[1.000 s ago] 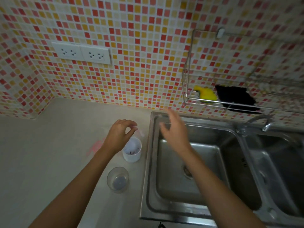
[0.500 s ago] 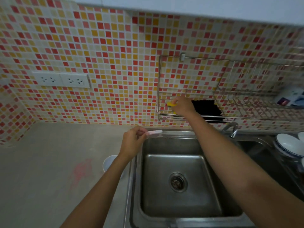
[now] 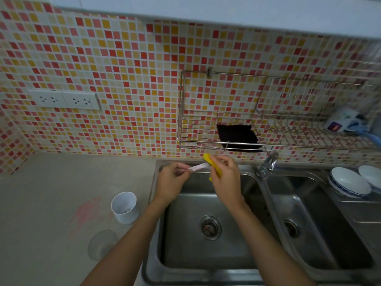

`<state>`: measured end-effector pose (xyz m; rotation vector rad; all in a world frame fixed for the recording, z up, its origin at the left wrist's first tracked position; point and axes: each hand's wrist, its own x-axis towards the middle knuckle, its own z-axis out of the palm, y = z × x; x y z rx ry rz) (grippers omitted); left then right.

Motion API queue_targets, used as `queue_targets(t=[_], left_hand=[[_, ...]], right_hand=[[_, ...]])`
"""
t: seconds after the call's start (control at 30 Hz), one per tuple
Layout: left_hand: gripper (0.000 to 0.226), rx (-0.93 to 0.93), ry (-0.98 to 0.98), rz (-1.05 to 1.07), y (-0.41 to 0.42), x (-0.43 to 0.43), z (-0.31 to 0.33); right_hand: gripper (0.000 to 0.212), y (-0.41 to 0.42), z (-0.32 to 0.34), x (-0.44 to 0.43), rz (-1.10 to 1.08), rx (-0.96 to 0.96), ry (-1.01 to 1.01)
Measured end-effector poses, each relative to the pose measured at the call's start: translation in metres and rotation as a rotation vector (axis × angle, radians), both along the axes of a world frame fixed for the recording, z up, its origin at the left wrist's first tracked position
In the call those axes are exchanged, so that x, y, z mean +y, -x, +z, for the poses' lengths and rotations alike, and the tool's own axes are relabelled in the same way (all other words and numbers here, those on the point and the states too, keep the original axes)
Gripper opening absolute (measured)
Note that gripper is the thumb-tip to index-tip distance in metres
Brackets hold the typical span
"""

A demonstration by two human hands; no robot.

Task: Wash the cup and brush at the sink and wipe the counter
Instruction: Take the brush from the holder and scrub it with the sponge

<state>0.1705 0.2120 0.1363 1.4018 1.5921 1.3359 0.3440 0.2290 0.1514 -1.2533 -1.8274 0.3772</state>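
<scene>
Over the left basin of the steel sink (image 3: pixel 243 263), my left hand (image 3: pixel 172 181) pinches a thin pinkish-white brush (image 3: pixel 199 167) by its handle. My right hand (image 3: pixel 225 179) grips a yellow sponge (image 3: pixel 212 165) and holds it against the brush's far end. A white cup (image 3: pixel 125 207) stands upright on the counter (image 3: pixel 41 203) left of the sink, with dark specks inside. A clear glass (image 3: pixel 101 244) stands in front of it. A pink smear (image 3: pixel 86 211) marks the counter left of the cup.
A wire rack (image 3: pixel 268 112) on the tiled wall holds a black cloth (image 3: pixel 237 136) and a white mug (image 3: pixel 342 119). The faucet (image 3: pixel 267 165) sits between the two basins. White bowls (image 3: pixel 350 181) rest at the far right. Sockets (image 3: pixel 64 100) sit on the wall at left.
My right hand took the yellow sponge from the wire rack and brought it down to the brush. My left hand lifted the brush out of the white cup and moved it over the sink.
</scene>
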Motion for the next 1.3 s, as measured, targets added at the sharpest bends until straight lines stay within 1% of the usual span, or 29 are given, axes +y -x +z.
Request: queue_targets(t=[0.07,0.1,0.27,0.33,0.43,0.5,0.57,0.63,0.7,0.77,0.9,0.97,1.07,1.13,1.17,1.23,1.3], left_hand=[[0.005,-0.023,0.007,0.003,-0.015,0.002,-0.001],[0.008,-0.036,0.011,0.009,-0.022,0.003,-0.001],[0.012,-0.089,0.032,-0.007,-0.04,0.008,-0.003],[0.012,-0.088,0.045,0.006,-0.045,0.008,-0.005],[0.009,-0.089,0.069,0.027,-0.05,0.009,-0.007],[0.007,-0.117,0.093,0.032,-0.052,0.01,-0.007],[0.007,-0.138,0.104,0.035,-0.054,0.012,-0.007],[0.007,-0.168,0.112,0.022,-0.057,0.013,-0.007],[0.006,-0.182,0.135,-0.001,-0.06,0.013,-0.005],[0.008,-0.21,0.163,-0.015,-0.063,0.013,-0.005],[0.007,-0.25,0.227,-0.013,-0.064,0.012,-0.009],[0.006,-0.217,0.183,-0.047,-0.061,0.008,-0.009],[0.008,-0.003,0.055,-0.134,-0.052,0.005,-0.005],[0.011,0.086,0.027,-0.156,-0.048,0.006,-0.002],[0.01,0.095,0.027,-0.15,-0.048,0.007,0.0],[0.005,0.055,0.037,-0.099,-0.05,0.009,0.004],[0.007,-0.014,0.058,-0.035,-0.055,0.013,0.007]], right_hand=[[0.041,-0.01,-0.002,0.002,-0.074,0.019,0.029],[0.041,-0.012,-0.003,0.002,-0.095,0.011,0.005],[0.044,-0.006,-0.016,-0.018,0.006,-0.16,-0.11],[0.044,-0.016,-0.017,-0.013,-0.026,-0.142,-0.089],[0.044,-0.032,-0.019,-0.004,-0.128,-0.089,0.022],[0.047,-0.028,-0.02,-0.012,-0.086,-0.136,0.002],[0.048,-0.021,-0.023,-0.021,-0.021,-0.194,-0.082],[0.048,-0.023,-0.023,-0.019,-0.038,-0.184,-0.111],[0.049,-0.03,-0.02,-0.012,-0.096,-0.16,-0.07],[0.048,-0.034,-0.018,-0.007,-0.132,-0.22,-0.064],[0.035,-0.039,-0.014,0.0,-0.079,-0.382,-0.188],[0.035,-0.042,-0.012,0.003,-0.057,-0.44,-0.216],[0.037,-0.042,-0.01,0.004,-0.019,-0.486,-0.247],[0.037,-0.043,-0.009,0.004,0.0,-0.479,-0.242],[0.036,-0.044,-0.009,0.004,-0.017,-0.447,-0.22],[0.035,-0.044,-0.008,0.004,-0.119,-0.315,-0.135],[0.038,-0.038,-0.008,-0.001,-0.194,-0.223,-0.051]])
